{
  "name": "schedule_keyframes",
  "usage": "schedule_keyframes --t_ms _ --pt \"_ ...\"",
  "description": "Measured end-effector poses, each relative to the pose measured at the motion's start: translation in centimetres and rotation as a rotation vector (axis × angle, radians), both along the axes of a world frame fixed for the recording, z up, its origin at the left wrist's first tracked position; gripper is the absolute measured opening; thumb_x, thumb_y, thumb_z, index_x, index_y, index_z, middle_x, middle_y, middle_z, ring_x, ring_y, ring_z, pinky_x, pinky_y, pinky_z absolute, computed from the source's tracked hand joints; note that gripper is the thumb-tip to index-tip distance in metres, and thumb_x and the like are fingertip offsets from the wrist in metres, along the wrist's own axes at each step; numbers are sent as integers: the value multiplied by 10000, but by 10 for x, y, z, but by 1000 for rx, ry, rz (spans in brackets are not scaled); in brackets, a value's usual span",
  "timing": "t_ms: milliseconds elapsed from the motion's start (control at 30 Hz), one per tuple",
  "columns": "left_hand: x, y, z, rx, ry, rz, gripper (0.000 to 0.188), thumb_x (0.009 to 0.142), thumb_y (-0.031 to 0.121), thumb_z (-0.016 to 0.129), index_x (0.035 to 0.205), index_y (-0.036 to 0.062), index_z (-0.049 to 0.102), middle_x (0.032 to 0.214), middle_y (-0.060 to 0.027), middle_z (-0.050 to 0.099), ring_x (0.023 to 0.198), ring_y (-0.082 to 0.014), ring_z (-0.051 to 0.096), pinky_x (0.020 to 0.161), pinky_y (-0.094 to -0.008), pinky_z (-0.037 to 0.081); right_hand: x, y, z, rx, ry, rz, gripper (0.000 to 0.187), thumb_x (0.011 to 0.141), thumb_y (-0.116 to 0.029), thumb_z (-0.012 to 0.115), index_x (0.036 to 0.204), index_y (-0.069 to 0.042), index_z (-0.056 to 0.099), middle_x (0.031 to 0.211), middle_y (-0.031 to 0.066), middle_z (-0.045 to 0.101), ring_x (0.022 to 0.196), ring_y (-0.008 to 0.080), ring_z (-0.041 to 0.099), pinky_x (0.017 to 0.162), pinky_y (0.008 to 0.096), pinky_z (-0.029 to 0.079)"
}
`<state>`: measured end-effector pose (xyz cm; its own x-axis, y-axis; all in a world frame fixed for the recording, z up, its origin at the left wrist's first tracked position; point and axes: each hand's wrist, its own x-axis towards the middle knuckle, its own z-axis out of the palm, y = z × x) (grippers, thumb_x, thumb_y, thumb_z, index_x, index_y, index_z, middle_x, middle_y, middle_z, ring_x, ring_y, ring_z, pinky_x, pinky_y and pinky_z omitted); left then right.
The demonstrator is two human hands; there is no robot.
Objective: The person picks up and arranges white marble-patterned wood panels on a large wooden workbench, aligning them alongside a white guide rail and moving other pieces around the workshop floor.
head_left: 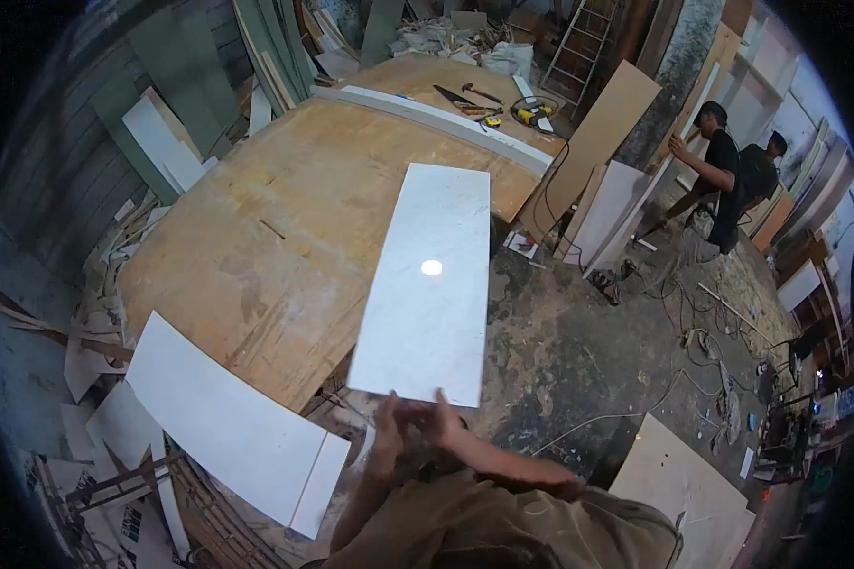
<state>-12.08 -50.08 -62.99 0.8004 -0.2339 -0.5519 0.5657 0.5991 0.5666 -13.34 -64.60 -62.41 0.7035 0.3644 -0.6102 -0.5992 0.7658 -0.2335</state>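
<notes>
A long white panel (425,322) stretches away from me, its far part over the right side of the wooden worktable (285,209) and its near end past the table's edge. My left hand (387,434) grips the near edge with the thumb on top. Beside it, my right hand (443,425) is closed on the same edge, thumb up; the other fingers of both hands are mostly hidden beneath. A bright round reflection lies on the panel's face. To the left, a second white panel (228,412) sits at the table's near corner, with a line across its right end.
Across the table's far side lies a long white strip (436,125). Beyond it are a handsaw (457,99), a hammer (482,92), a tape measure (492,121) and a yellow power tool (531,114). Boards lean nearby. Two people work at right; cables (674,379) cross the floor.
</notes>
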Motion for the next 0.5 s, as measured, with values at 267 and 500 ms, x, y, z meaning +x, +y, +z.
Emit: schedule_keyframes --t_ms 267,500 --pt "99 145 -24 322 -105 469 146 954 184 598 916 44 608 792 -28 591 609 -117 521 547 -269 410 13 47 22 -973 -1171 746 284 986 -279 598 1113 -31 655 949 102 695 816 191 640 740 354 526" --pt "139 108 8 728 -348 840 244 874 143 660 994 -65 618 828 -67 630 647 -130 566 585 -285 470 4 -91 -20 -1113 -828 784 317 987 -241 586 1227 -36 623 968 105 690 854 168 647 744 330 518"
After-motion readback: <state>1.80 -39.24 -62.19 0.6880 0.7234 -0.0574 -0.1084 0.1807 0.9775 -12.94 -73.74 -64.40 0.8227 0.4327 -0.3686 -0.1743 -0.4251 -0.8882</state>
